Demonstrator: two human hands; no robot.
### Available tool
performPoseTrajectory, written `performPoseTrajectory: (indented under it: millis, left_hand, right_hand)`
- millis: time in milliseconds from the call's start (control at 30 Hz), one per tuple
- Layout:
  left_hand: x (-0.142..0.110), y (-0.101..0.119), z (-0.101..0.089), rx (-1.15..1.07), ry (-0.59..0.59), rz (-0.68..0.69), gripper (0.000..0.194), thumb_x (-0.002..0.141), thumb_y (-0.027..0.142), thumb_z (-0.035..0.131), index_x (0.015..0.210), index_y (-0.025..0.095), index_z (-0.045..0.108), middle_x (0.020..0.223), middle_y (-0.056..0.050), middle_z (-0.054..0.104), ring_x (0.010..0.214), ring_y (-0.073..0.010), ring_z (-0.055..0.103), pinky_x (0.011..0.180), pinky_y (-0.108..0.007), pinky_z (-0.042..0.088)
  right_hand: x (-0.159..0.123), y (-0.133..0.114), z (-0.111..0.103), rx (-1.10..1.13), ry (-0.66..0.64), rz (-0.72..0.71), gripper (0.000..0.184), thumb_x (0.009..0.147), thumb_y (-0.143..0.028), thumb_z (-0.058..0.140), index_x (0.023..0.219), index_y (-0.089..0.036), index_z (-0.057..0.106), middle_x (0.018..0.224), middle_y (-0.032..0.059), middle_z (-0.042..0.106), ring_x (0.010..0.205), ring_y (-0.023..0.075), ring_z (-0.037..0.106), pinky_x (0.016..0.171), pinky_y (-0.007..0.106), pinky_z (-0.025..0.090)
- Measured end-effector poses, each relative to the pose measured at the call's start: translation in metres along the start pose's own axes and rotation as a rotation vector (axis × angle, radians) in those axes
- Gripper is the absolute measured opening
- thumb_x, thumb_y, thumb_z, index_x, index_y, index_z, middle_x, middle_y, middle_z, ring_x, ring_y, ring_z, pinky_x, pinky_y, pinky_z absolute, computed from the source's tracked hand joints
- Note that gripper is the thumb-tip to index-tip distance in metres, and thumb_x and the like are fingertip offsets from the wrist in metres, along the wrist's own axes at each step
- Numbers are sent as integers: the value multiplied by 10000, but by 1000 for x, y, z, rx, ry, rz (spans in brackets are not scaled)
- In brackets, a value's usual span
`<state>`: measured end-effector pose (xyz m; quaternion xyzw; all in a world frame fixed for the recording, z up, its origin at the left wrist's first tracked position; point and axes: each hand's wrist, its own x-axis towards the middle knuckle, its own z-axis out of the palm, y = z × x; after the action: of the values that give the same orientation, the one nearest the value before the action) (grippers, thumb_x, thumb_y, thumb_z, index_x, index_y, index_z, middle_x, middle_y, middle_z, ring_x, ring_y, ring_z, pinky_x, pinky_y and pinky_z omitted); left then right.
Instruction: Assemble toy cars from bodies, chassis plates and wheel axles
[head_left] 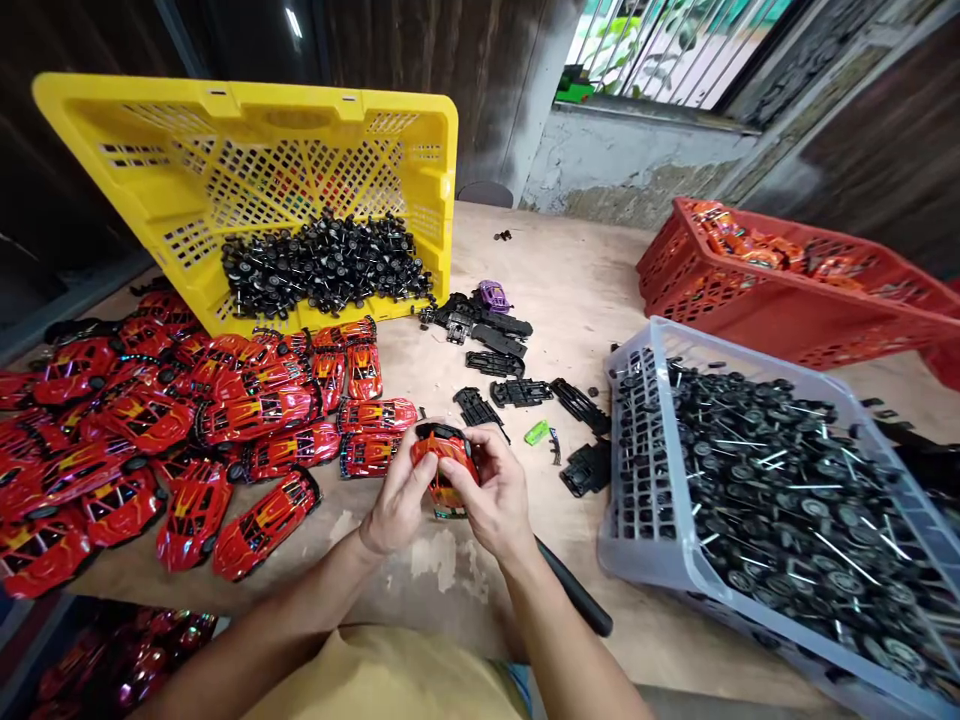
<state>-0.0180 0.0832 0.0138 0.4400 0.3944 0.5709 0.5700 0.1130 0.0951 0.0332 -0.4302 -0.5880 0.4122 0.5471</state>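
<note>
Both hands grip one red toy car [444, 468] in front of my chest, over the table. My left hand [401, 495] holds its left side, with the thumb pressed on the body. On the opposite side my right hand [491, 490] has its fingers wrapped round the edge and its thumb on top. A black part shows at the car's far end; its underside is hidden. Close to my left hand lie several more red toy cars [259, 410] in a heap. Beyond my right hand are loose black chassis plates [521, 392] and a small green piece [537, 432].
A yellow crate [452, 200] tipped on its side holds small black wheels at the back left. At right stands a clear plastic basket [645, 565] of wheels with axles, with a red crate [787, 310] behind it. A black handle [577, 590] lies beside my right forearm.
</note>
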Motion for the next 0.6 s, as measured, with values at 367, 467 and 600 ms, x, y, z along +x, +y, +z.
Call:
performPoseTrajectory:
  millis: [367, 467, 600]
  left_hand:
    - [7, 15, -4, 161, -197, 189, 194, 972, 300, 524, 1119, 189, 582, 983, -35, 596, 925, -148, 579, 849, -248, 472]
    - [5, 15, -2, 164, -184, 171, 174, 973, 281, 525, 1101, 184, 592, 988, -35, 601, 914, -139, 583, 830, -236, 480]
    - [10, 16, -2, 167, -212, 136, 165, 957, 262, 553, 1088, 173, 598, 1001, -48, 612, 940, -151, 593, 840, -246, 491]
  right_hand:
    - [7, -17, -22, -101, -158, -60, 95, 890, -264, 661, 973, -228, 632, 923, 27, 614, 851, 171, 589, 764, 297, 469]
    - [6, -17, -23, -194, -131, -116, 89, 880, -244, 668, 960, -220, 638, 884, 24, 629, 826, 172, 591, 745, 300, 459]
    - [6, -11, -26, -189, -91, -113, 99, 881, -245, 673, 974, -227, 645, 886, 23, 632, 844, 176, 597, 782, 313, 463]
